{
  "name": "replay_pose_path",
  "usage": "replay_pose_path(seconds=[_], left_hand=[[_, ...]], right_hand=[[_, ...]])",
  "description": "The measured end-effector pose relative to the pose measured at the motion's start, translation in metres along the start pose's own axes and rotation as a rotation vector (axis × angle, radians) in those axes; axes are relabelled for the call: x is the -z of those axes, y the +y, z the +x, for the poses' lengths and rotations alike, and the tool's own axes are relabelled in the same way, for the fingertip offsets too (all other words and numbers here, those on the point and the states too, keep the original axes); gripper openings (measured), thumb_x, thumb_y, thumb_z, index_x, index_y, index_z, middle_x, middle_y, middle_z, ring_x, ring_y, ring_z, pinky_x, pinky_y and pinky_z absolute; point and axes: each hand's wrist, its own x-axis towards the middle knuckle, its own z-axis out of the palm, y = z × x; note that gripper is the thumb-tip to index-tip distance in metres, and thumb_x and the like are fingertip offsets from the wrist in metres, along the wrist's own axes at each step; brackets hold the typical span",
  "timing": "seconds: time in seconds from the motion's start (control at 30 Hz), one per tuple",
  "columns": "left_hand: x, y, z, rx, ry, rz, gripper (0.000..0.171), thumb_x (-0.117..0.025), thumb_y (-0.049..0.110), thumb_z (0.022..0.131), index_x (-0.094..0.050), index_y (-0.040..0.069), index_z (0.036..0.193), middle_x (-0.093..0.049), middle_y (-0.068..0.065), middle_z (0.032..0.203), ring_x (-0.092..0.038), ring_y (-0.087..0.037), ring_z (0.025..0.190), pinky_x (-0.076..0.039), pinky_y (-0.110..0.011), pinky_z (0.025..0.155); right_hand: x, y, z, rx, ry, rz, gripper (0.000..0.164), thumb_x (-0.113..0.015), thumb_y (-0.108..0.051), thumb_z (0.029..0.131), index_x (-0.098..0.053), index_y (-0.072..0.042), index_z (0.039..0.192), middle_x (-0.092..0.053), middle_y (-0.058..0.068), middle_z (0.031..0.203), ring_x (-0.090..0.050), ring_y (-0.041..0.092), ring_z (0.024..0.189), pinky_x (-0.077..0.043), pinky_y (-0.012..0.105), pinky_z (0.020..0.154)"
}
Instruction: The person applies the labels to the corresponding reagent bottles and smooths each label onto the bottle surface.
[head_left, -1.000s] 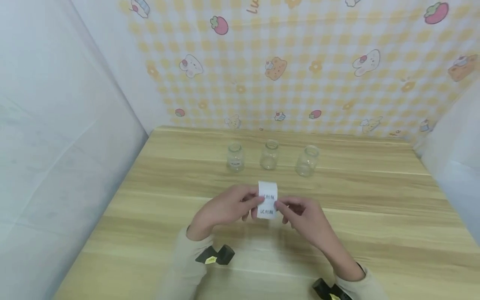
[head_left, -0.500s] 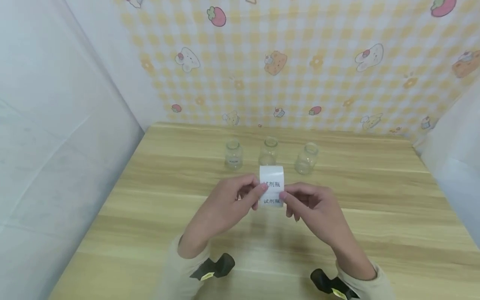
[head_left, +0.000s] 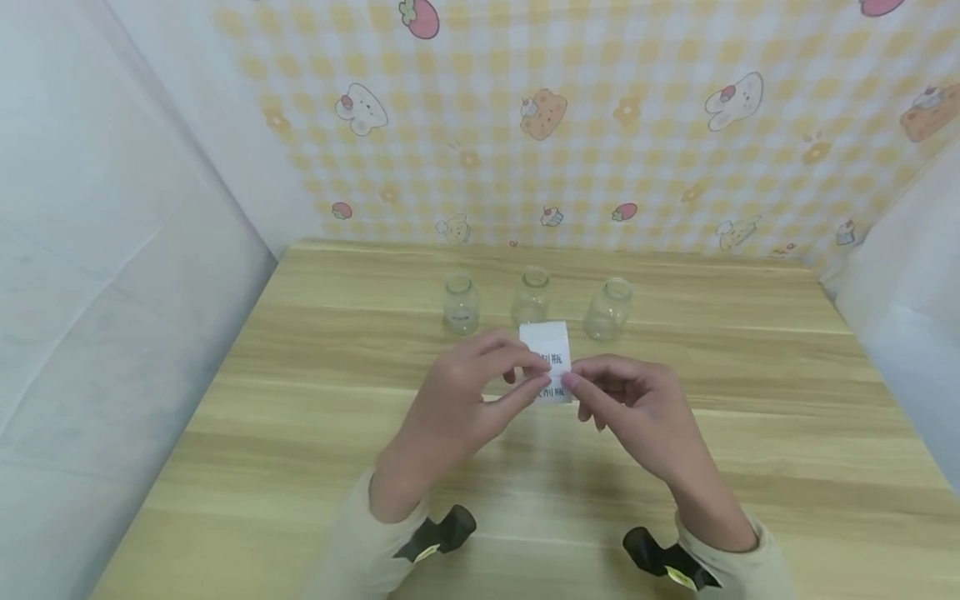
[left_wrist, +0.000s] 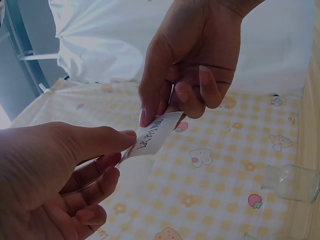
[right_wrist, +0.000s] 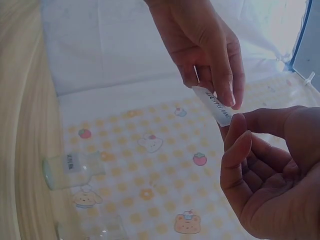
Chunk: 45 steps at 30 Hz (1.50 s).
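A small white label strip (head_left: 551, 337) with two printed lines hangs above the table between both hands. My right hand (head_left: 637, 408) pinches its right edge, thumb on the front and the other fingers curled behind. My left hand (head_left: 457, 408) reaches across the strip's left part, thumb and index finger close together on its face and covering some of the print. The label strip (left_wrist: 152, 135) spans from one hand to the other in the left wrist view. In the right wrist view, the strip (right_wrist: 212, 105) tilts between the fingertips.
Three clear glass jars stand in a row behind the hands: a left jar (head_left: 461, 307) bearing a label, a middle jar (head_left: 532, 293) partly behind the strip, and a right jar (head_left: 609, 310). A checked cloth (head_left: 480, 125) hangs at the back of the wooden table (head_left: 262, 467).
Both hands raised the strip toward the jars. Its print came into clearer view, then my left thumb and index finger shifted right across its face.
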Motion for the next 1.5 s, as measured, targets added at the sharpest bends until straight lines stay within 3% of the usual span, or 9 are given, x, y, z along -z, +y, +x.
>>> replay_pose_path(seconds=[0.27,0.57,0.77,1.0,1.13,1.5], left_hand=[[-0.0025,0.0007,0.0028,-0.066,0.016,0.045,0.012,-0.085,0.004,0.084,-0.079,0.004,0.095,-0.074,-0.002,0.090,-0.065,-0.010,0.077,-0.052,-0.014,0.075],[-0.0046,-0.0010,0.0027,-0.076,0.013,0.095,0.012,-0.087,0.007,0.083,-0.081,0.005,0.094,-0.077,-0.002,0.090,-0.071,-0.012,0.085,-0.054,-0.019,0.084],[-0.0044,-0.0014,0.0024,-0.074,0.006,0.096,0.012,-0.087,0.007,0.083,-0.081,0.005,0.094,-0.077,-0.001,0.089,-0.071,-0.012,0.084,-0.054,-0.019,0.083],[-0.0039,-0.0011,0.0030,-0.091,0.002,0.126,0.012,-0.087,0.008,0.083,-0.081,0.005,0.093,-0.077,-0.001,0.088,-0.070,-0.013,0.084,-0.054,-0.020,0.082],[-0.0037,-0.0011,0.0030,-0.102,-0.001,0.140,0.011,-0.087,0.008,0.083,-0.081,0.006,0.092,-0.077,-0.001,0.087,-0.069,-0.013,0.083,-0.054,-0.020,0.079],[-0.0066,-0.0036,0.0033,-0.139,0.004,0.155,0.009,-0.085,0.006,0.085,-0.079,0.005,0.092,-0.075,0.000,0.086,-0.067,-0.012,0.082,-0.054,-0.023,0.080]], right_hand=[[0.0002,0.0009,0.0003,0.039,-0.029,0.034,0.011,-0.070,0.000,0.097,-0.079,-0.005,0.100,-0.070,0.002,0.075,-0.062,0.016,0.058,-0.052,0.027,0.053],[0.0006,0.0015,0.0001,0.045,-0.043,0.021,0.012,-0.071,0.001,0.096,-0.080,-0.006,0.101,-0.072,0.000,0.078,-0.063,0.015,0.060,-0.052,0.027,0.054],[0.0009,0.0022,0.0001,0.064,-0.048,0.030,0.014,-0.071,0.002,0.095,-0.080,-0.006,0.102,-0.074,-0.001,0.083,-0.064,0.016,0.061,-0.052,0.027,0.055],[0.0014,0.0033,-0.0003,0.103,-0.051,0.047,0.016,-0.070,0.006,0.094,-0.080,-0.004,0.103,-0.075,0.008,0.089,-0.065,0.017,0.063,-0.053,0.027,0.056],[0.0013,0.0038,-0.0004,0.112,-0.045,0.043,0.017,-0.070,0.006,0.094,-0.080,-0.004,0.103,-0.076,0.004,0.091,-0.065,0.017,0.064,-0.053,0.027,0.056],[-0.0002,0.0052,-0.0012,0.131,-0.030,0.060,0.016,-0.070,0.007,0.093,-0.080,-0.003,0.102,-0.074,0.008,0.087,-0.066,0.017,0.066,-0.057,0.028,0.060]])
